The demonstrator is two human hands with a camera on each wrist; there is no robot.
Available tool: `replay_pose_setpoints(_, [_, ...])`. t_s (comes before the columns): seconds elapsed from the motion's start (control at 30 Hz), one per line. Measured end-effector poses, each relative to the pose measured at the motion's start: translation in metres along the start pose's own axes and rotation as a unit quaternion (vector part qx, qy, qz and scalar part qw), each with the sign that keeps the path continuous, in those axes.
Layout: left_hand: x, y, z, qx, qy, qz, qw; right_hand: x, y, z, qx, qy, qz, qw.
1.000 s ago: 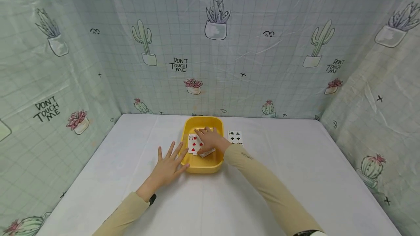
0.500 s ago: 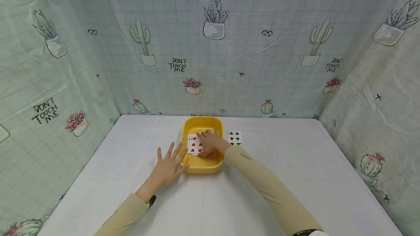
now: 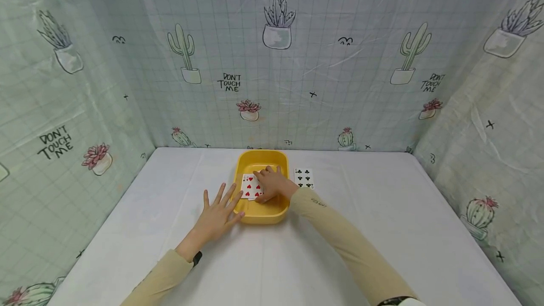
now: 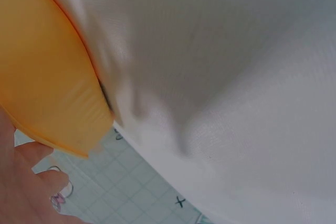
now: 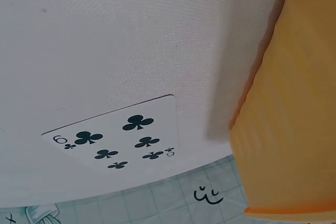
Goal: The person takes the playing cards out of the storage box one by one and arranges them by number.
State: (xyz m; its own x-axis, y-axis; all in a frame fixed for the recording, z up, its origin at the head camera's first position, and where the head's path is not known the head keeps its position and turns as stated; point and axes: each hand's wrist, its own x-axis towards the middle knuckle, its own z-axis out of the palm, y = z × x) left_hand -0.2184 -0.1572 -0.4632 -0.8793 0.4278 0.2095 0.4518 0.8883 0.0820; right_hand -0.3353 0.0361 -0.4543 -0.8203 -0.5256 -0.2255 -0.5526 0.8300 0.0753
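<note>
A yellow plastic tray (image 3: 260, 220) stands on the table. Inside it lie playing cards (image 3: 248, 187); the top one shows red hearts, and other card edges peek out under it. My right hand (image 3: 275, 184) reaches into the tray over the cards' right side, its thumb and fingers curled at their edges. My left hand (image 3: 216, 218) has its fingers spread, with fingertips against the tray's left rim. In the left wrist view, several fingers of the left hand (image 4: 29, 187) show beside the tray (image 4: 52, 66). The right hand is outside the right wrist view.
A six of clubs (image 3: 303, 178) lies face up on the white table (image 3: 361, 230), just right of the tray; it shows larger in the right wrist view, that card (image 5: 118, 137) apart from the tray wall (image 5: 289, 129). A cactus-print cloth (image 3: 221, 37) surrounds the table.
Under my right hand, a card that stuck out at an angle has come in line with the rest. The stack has shifted slightly left. My left hand has stayed in place.
</note>
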Motion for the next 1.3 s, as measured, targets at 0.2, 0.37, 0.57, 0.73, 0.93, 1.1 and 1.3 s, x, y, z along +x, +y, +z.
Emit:
replay_pose_setpoints(0.2, [0.001,-0.001,0.001,0.002,-0.001,0.001,1.0,0.001,0.0,0.0,0.007,-0.002,0.001,1.0])
replay_pose_setpoints(0.37, [0.001,-0.002,0.003,0.002,-0.002,-0.001,1.0,0.002,0.002,0.002,0.016,0.005,-0.004,1.0])
replay_pose_setpoints(0.57, [0.001,-0.001,0.002,-0.001,0.001,-0.002,1.0,0.002,0.002,0.002,0.028,0.013,-0.013,0.999])
replay_pose_setpoints(0.73, [0.001,-0.001,0.002,-0.009,-0.001,-0.002,1.0,-0.001,0.003,-0.002,0.045,0.016,-0.016,0.999])
replay_pose_setpoints(0.93, [0.001,-0.001,0.001,-0.016,-0.004,-0.003,0.9999,-0.006,0.005,-0.006,0.051,0.022,-0.018,0.998])
replay_pose_setpoints(1.1, [0.001,0.0,0.001,-0.013,-0.004,-0.004,0.9999,-0.011,0.007,-0.011,0.041,0.028,-0.026,0.998])
replay_pose_setpoints(1.3, [0.001,0.001,0.0,-0.014,-0.002,-0.002,0.9999,-0.017,0.011,-0.016,0.036,0.044,-0.03,0.998])
